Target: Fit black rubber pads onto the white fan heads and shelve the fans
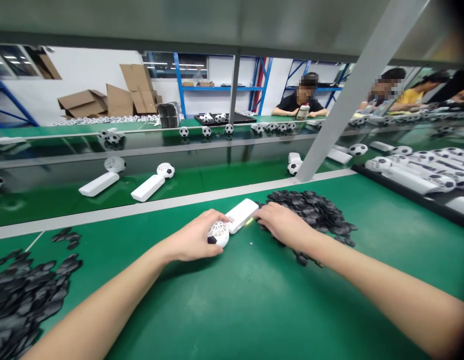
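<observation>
A white handheld fan (240, 216) with a football-patterned round head (218, 234) lies on the green table in front of me. My left hand (196, 236) is closed around the fan's head. My right hand (282, 223) rests palm down at the fan's handle end, its fingers touching the handle and the edge of a heap of small black pieces (316, 212). Whether the right hand pinches one of those pieces is hidden.
A second pile of black pieces (25, 295) lies at the left. Similar white fans (147, 187) ride a conveyor belt beyond a grey strip. A tray of finished fans (423, 172) sits at the right. A slanted grey post (340, 110) rises ahead. People sit at the far side.
</observation>
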Action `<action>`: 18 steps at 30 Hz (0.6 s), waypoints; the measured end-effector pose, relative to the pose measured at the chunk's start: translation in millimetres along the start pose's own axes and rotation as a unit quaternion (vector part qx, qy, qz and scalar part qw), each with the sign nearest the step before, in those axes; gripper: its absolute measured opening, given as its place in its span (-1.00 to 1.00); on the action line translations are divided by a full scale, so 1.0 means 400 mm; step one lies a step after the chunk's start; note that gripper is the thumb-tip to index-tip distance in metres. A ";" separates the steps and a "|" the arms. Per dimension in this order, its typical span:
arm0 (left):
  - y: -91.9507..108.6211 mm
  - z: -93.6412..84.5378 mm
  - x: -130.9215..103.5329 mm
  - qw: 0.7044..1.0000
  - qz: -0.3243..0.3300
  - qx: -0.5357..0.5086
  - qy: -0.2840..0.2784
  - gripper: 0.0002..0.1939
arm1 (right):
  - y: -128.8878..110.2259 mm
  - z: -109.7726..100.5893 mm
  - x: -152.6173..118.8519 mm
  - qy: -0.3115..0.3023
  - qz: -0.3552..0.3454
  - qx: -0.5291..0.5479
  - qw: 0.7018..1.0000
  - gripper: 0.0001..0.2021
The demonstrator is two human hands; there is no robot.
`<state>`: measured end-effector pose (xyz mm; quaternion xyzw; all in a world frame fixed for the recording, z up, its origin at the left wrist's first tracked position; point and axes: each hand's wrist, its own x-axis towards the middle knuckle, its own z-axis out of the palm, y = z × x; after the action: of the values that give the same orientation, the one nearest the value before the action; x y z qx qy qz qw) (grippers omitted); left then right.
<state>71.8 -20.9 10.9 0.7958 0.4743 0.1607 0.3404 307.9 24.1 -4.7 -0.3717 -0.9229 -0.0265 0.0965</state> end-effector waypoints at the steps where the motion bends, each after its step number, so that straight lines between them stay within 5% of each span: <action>1: -0.006 -0.007 0.001 1.000 -0.009 -0.004 -0.007 -0.45 | -0.004 -0.012 -0.002 0.004 0.020 0.066 0.998 -0.83; 7: -0.020 -0.018 0.005 0.999 -0.029 0.000 -0.026 -0.46 | -0.056 -0.042 0.007 0.010 -0.001 0.330 0.944 -0.94; 18: -0.013 -0.001 0.010 1.000 -0.026 -0.005 0.013 -0.53 | -0.096 0.006 0.083 0.012 -0.091 0.342 0.935 -0.94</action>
<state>70.3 -15.5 7.4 0.7791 0.4987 0.1647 0.3422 257.6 19.2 0.4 -0.2303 -0.9050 0.2772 0.2262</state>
